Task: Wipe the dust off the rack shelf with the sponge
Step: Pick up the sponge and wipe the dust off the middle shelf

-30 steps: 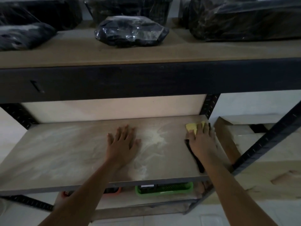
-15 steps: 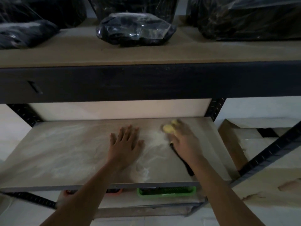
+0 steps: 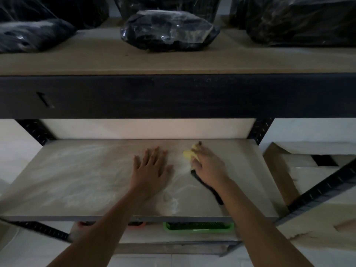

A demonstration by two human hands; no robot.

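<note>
My left hand [image 3: 151, 170] lies flat, fingers spread, near the middle of the dusty rack shelf [image 3: 77, 180]. Just beside it, toward the shelf's back edge, my right hand [image 3: 209, 166] grips the yellow sponge [image 3: 187, 154], pressing it on the board.

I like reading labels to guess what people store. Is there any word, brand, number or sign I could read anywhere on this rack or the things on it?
None can be read.
The plastic-wrapped bundles on the upper shelf show no legible print.
The green tray below shows none either.
</note>
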